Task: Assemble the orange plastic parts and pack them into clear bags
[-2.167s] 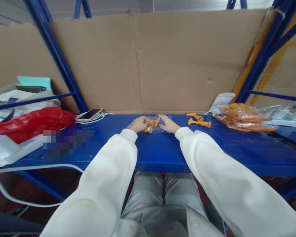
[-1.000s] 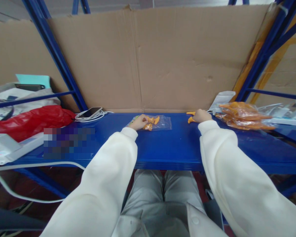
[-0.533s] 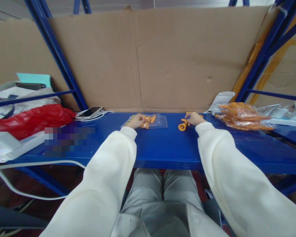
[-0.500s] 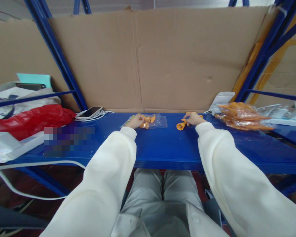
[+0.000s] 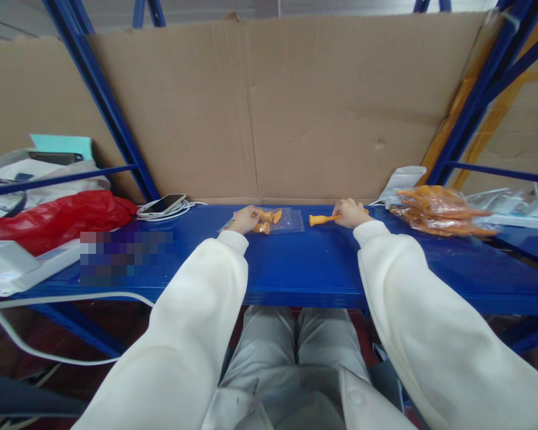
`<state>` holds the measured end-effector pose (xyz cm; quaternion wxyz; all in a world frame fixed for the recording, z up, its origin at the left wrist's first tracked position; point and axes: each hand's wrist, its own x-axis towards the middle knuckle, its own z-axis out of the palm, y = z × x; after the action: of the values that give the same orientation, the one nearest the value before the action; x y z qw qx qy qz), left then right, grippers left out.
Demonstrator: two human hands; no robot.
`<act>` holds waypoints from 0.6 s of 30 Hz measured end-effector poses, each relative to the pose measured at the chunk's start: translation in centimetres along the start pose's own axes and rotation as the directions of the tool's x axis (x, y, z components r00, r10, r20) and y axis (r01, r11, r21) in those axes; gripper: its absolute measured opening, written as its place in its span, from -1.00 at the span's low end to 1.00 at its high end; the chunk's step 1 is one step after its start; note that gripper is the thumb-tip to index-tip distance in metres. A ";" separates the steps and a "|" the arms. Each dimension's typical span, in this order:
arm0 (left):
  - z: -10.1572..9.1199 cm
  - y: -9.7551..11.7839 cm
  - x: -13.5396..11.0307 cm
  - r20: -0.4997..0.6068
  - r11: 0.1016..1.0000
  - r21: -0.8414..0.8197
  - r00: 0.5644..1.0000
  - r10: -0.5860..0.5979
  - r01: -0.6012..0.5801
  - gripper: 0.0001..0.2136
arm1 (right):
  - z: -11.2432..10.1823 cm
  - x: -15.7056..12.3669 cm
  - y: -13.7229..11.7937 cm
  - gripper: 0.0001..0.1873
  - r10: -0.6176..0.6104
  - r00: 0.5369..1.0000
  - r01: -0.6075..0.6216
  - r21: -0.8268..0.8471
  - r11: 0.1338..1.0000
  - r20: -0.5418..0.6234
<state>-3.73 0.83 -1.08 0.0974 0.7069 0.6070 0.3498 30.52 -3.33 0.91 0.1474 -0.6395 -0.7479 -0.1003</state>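
My left hand (image 5: 246, 220) is closed on the left end of a clear plastic bag (image 5: 293, 220) lying on the blue shelf. Orange plastic pieces (image 5: 275, 216) show in or on the bag, close to my fingers; which of the two I cannot tell. To the right, my right hand (image 5: 350, 213) grips an orange plastic piece (image 5: 320, 220) with a slim neck and a flared, ribbed end. That end points left toward the bag, and my fingers cover the other part of it.
Bagged orange pieces (image 5: 443, 209) are stacked at the right on the blue shelf (image 5: 296, 263). On the left lie a phone (image 5: 164, 204) with a coiled white cable, a red plastic bag (image 5: 63, 218) and a white box (image 5: 36, 269). A cardboard panel (image 5: 305, 113) stands behind.
My right hand has turned the orange piece: its flared end faced toward me and now points left. My left hand and the clear bag have hardly moved.
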 end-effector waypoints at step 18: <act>-0.8 1.1 -0.5 -0.017 0.981 0.067 0.983 -0.180 0.181 -0.77 | -1.5 -1.1 -6.3 -0.65 -0.174 0.984 0.175 0.016 0.985 -0.028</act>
<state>-3.40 -0.11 -0.06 0.1013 0.6500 0.6808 0.3223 24.61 -5.87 2.14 0.1538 -0.5688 -0.7998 -0.1142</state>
